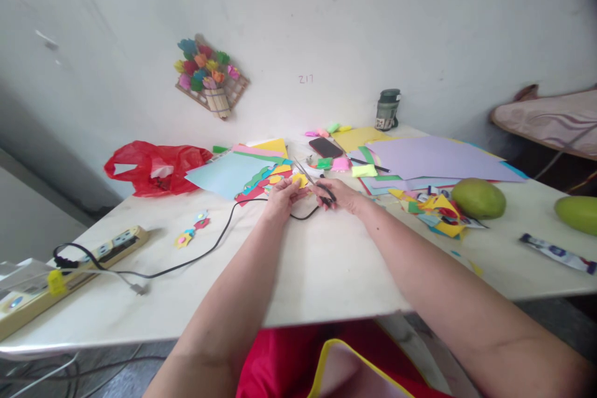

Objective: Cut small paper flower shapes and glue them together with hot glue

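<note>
Near the middle of the white table, my left hand (pixel 282 196) pinches a small yellow paper piece (pixel 300 180) between its fingers. My right hand (pixel 342 195) grips a pair of scissors (pixel 305 171) by the black handles, with the blades pointing up and left beside the yellow paper. Whether the blades touch the paper I cannot tell. Coloured paper strips and cut pieces (pixel 261 184) lie just left of and behind my left hand. To the left, small finished-looking paper flowers (pixel 185 237) rest on the table.
A black cable (pixel 205 255) crosses from the power strip (pixel 93 267) towards my hands. Paper sheets (pixel 420 158), a phone (pixel 325 148) and clay packets (pixel 340 164) lie behind. Paper scraps (pixel 443 214), green fruit (pixel 479 198) and a tube (pixel 557 253) sit right. A red bag (pixel 149 158) stands left.
</note>
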{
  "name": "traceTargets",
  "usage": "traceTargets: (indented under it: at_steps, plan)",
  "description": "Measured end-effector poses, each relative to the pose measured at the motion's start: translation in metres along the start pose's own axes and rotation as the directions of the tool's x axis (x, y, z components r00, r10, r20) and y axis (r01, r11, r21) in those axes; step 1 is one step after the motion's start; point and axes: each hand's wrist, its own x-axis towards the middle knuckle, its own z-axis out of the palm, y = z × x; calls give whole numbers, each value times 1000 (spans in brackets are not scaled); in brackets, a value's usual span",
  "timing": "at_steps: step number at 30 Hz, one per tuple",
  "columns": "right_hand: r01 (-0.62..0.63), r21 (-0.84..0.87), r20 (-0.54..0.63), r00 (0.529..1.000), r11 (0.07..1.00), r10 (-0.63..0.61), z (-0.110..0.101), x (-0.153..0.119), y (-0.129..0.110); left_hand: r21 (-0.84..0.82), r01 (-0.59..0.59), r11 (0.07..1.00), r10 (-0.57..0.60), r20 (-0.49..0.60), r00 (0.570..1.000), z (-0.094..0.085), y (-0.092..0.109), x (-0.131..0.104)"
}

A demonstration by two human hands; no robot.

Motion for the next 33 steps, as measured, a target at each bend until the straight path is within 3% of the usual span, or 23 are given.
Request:
traceTargets:
  at_steps: [17, 33]
  plan:
    - [-8, 5, -36, 999, 1000, 8, 6, -2, -4, -47, -21, 999, 13, -156, 988, 16, 0, -7]
    - [14, -18, -37, 999, 1000, -14, 6, -1, -1, -94, -15, 995, -3, -192, 981, 21, -5, -7]
